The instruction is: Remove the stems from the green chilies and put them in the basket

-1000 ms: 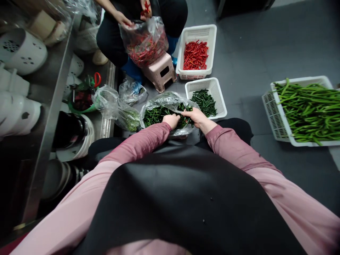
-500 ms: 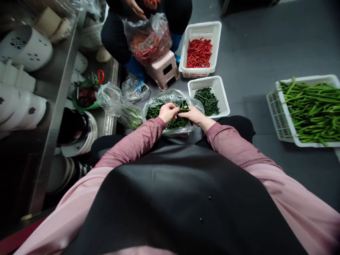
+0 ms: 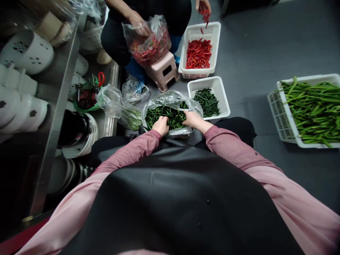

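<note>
Dark green chilies (image 3: pixel 174 117) fill an open clear plastic bag (image 3: pixel 170 96) in front of my knees. My left hand (image 3: pixel 161 125) is over the near left part of the bag, its fingers curled down against the chilies; what they hold is too small to make out. At the bag's right side is my right hand (image 3: pixel 191 119), its fingers closed at the chilies, their tips partly hidden. Just behind and right of it, a small white basket (image 3: pixel 224 97) holds more green chilies (image 3: pixel 207 102).
Across from me a person's hand (image 3: pixel 139 24) reaches into a bag of red chilies (image 3: pixel 150 47) on a pink stool (image 3: pixel 159 72); the other drops some above a white basket (image 3: pixel 196 72). A basket of long green pods (image 3: pixel 313 109) stands right, a metal shelf (image 3: pixel 57 102) left.
My hands have moved apart; the left went down and left onto the chilies. The other person's hand has swung right to the red chili basket, and chilies fall from it.
</note>
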Tool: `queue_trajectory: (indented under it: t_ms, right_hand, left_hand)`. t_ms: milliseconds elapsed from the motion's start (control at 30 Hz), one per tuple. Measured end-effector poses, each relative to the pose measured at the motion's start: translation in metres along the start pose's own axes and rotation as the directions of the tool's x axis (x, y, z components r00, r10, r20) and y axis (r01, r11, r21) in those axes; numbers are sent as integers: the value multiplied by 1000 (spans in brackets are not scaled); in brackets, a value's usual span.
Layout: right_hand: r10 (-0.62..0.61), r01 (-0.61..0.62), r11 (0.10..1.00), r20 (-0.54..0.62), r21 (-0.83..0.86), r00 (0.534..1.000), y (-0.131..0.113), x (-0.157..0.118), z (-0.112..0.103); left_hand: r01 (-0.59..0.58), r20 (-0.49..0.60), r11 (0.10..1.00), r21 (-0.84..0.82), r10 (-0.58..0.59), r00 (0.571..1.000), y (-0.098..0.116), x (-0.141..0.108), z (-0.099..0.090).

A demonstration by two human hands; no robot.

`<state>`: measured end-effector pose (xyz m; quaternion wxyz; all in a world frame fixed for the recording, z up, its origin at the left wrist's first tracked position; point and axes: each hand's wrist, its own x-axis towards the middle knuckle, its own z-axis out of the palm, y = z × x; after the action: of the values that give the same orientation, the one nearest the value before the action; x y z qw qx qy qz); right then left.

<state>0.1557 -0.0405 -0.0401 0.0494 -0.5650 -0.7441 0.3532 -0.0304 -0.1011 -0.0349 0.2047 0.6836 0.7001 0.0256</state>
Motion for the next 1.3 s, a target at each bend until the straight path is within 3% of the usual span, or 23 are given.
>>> queue_trajectory:
  t_ms: [100, 167, 267, 367, 433, 500, 567, 667, 733, 800, 933, 1067, 1200, 1300]
  right_hand:
    - [-48, 51, 998, 87, -40, 995, -2, 0, 0]
    - [-70, 77, 996, 131, -47, 989, -4, -1, -2]
    - [-61, 69, 997, 175, -43, 983, -7, -3, -5]
    - [-7, 20, 997, 182, -69, 983, -6, -7, -12]
    - [43, -38, 999, 170, -32, 985, -5, -10, -18]
    - [86, -110, 985, 174, 130, 981, -4, -14, -24]
    - [115, -188, 898, 202, 397, 973, -3, -16, -29]
    - [120, -296, 621, 285, 726, 951, -3, -17, -32]
    - [108, -356, 464, 347, 811, 932, -2, -16, -33]
    - [119, -388, 392, 372, 834, 921, -1, -15, -33]
    - [183, -368, 383, 321, 847, 929, -1, -13, -31]
    - [156, -294, 419, 251, 859, 955, -2, -12, -28]
    - [172, -255, 468, 195, 846, 966, 1, -13, -25]
    - [186, -230, 491, 156, 840, 970, 4, -12, -23]
  left_hand:
    - [-97, -48, 994, -52, 95, 994, 11, -3, -2]
    - [-175, -23, 978, -114, 174, 984, 20, 4, -2]
    - [-141, 58, 979, -149, 151, 987, 21, 16, 5]
    - [-54, 140, 996, -64, 62, 988, 11, 21, 16]
    - [-97, 167, 995, 0, 95, 981, 7, 22, 21]
    - [-184, 173, 981, 63, 171, 970, 10, 25, 24]
    - [-250, 214, 955, 158, 214, 953, 20, 31, 26]
    - [-256, 298, 918, 303, 164, 940, 38, 44, 31]
    - [-254, 306, 899, 358, 144, 941, 45, 50, 33]
    - [-285, 310, 878, 384, 168, 936, 47, 52, 35]
    - [-339, 313, 841, 421, 216, 925, 43, 52, 36]
    - [-333, 319, 845, 418, 206, 925, 44, 53, 38]
    - [-278, 252, 865, 417, 183, 950, 40, 54, 42]
    - [-308, 235, 854, 418, 226, 945, 33, 52, 43]
